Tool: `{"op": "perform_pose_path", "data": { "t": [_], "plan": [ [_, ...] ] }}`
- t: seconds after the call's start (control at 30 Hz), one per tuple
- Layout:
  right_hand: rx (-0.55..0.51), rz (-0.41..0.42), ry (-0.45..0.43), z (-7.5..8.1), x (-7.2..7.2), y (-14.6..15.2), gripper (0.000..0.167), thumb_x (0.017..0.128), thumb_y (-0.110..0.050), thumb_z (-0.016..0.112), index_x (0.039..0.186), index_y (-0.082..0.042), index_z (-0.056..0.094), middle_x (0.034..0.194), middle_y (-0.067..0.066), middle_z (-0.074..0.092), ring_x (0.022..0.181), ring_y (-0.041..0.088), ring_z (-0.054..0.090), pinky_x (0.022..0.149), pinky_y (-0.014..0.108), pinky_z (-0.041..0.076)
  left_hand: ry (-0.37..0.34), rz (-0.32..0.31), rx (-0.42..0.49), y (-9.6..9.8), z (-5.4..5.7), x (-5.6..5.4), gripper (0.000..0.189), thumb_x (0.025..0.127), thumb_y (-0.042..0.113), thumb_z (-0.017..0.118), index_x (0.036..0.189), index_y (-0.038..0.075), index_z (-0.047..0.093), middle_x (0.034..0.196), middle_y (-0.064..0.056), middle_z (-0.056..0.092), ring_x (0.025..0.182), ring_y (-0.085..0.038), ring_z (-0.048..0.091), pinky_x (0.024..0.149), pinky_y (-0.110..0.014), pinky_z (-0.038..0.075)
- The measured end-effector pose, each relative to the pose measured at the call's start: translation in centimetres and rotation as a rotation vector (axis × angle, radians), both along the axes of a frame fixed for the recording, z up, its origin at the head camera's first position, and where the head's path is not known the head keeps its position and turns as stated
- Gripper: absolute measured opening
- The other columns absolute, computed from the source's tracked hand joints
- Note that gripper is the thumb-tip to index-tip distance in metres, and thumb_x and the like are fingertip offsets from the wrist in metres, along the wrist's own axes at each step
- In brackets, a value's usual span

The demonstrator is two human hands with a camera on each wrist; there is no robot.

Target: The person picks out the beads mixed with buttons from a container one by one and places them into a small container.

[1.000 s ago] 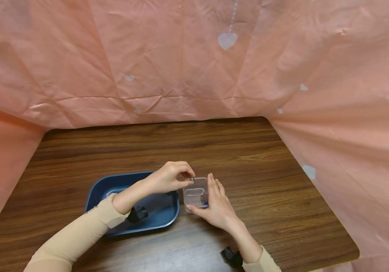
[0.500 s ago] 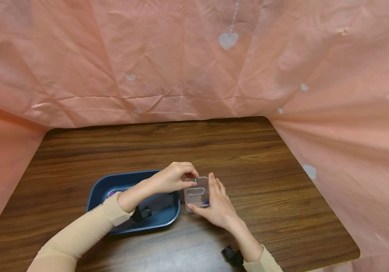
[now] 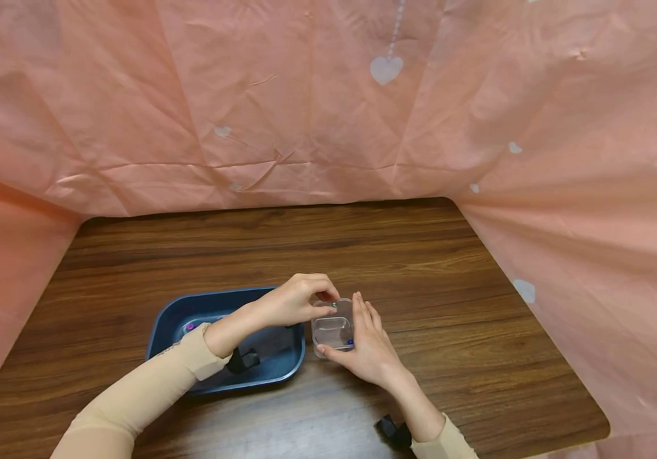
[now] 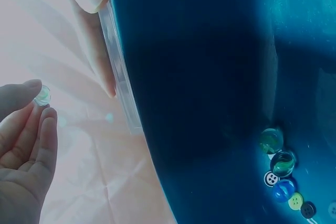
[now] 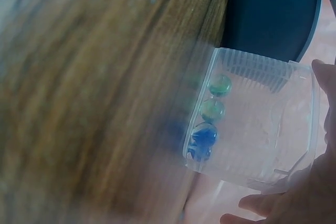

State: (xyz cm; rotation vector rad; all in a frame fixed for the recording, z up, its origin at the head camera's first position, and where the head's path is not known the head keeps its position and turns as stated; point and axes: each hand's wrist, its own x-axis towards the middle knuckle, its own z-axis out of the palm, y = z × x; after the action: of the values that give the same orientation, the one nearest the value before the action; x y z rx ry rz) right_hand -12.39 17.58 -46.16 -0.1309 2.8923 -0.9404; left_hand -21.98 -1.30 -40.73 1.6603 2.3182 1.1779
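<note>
My left hand (image 3: 296, 301) pinches a clear green marble (image 4: 43, 96) between thumb and fingertips, over the far left rim of a small clear plastic box (image 3: 328, 328). The box stands on the table, lidless at the top. My right hand (image 3: 367, 347) holds it at the right, thumb at the near side and long fingers stretched along the right side. Inside lie two green marbles (image 5: 212, 109) and blue marbles (image 5: 202, 139), lined up along the bottom in the right wrist view.
A dark blue tub (image 3: 291, 376) stands left of the box, partly under my left forearm. In it are green marbles (image 4: 283, 163), a blue marble (image 4: 283, 190) and several buttons (image 4: 295, 201). Pink sheeting (image 3: 305, 95) with pale hearts surrounds the wooden table (image 3: 466, 357).
My left hand has shifted slightly right with the marble, further over the box. A purple thing in the tub shows more clearly past the sleeve. My right hand stays at the box.
</note>
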Motion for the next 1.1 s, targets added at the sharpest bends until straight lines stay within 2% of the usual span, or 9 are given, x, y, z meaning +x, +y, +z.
{"op": "perform_pose_path", "data": {
  "t": [0.27, 0.43, 0.57, 0.9, 1.1],
  "plan": [
    [0.004, 0.002, -0.001, 0.01, -0.01, -0.04, 0.119, 0.078, -0.065, 0.069, 0.157, -0.004, 0.004, 0.163, 0.016, 0.009, 0.147, 0.039, 0.010, 0.107, 0.067, 0.026, 0.011, -0.003, 0.015, 0.10, -0.05, -0.09, 0.013, 0.088, 0.002, 0.071, 0.100, -0.001, 0.068, 0.097, -0.011, 0.065, 0.089, -0.025, 0.068, 0.078, -0.023, 0.056],
    [0.003, 0.001, 0.005, 0.02, 0.01, -0.06, 0.119, 0.078, -0.064, 0.070, 0.156, -0.003, 0.004, 0.163, 0.015, 0.009, 0.147, 0.039, 0.011, 0.107, 0.067, 0.027, 0.036, -0.006, 0.041, -0.01, 0.13, -0.23, 0.015, 0.088, 0.003, 0.072, 0.101, -0.002, 0.068, 0.097, -0.014, 0.066, 0.088, -0.023, 0.068, 0.075, -0.028, 0.058],
    [0.005, 0.000, 0.011, 0.01, -0.01, -0.04, 0.119, 0.078, -0.063, 0.071, 0.156, -0.002, 0.004, 0.162, 0.016, 0.010, 0.147, 0.040, 0.011, 0.107, 0.068, 0.028, 0.063, 0.007, 0.055, -0.25, 0.25, -0.30, 0.015, 0.086, 0.004, 0.073, 0.100, 0.000, 0.069, 0.096, -0.012, 0.067, 0.089, -0.018, 0.067, 0.075, -0.028, 0.058],
    [0.000, -0.003, 0.003, 0.07, -0.01, -0.01, 0.119, 0.079, -0.062, 0.071, 0.156, -0.003, 0.004, 0.163, 0.015, 0.009, 0.147, 0.039, 0.010, 0.107, 0.068, 0.028, 0.056, 0.028, 0.044, -0.64, 0.19, -0.35, 0.015, 0.086, 0.004, 0.074, 0.100, 0.001, 0.069, 0.096, -0.009, 0.067, 0.088, -0.020, 0.067, 0.077, -0.031, 0.057],
    [0.005, 0.001, 0.007, -0.03, -0.02, -0.03, 0.119, 0.079, -0.063, 0.071, 0.156, -0.002, 0.004, 0.163, 0.016, 0.009, 0.147, 0.039, 0.011, 0.107, 0.068, 0.027, 0.070, 0.035, 0.049, -0.82, 0.00, -0.38, 0.015, 0.085, 0.005, 0.074, 0.099, 0.002, 0.069, 0.095, -0.007, 0.066, 0.087, -0.015, 0.066, 0.076, -0.023, 0.056]
  ]
}}
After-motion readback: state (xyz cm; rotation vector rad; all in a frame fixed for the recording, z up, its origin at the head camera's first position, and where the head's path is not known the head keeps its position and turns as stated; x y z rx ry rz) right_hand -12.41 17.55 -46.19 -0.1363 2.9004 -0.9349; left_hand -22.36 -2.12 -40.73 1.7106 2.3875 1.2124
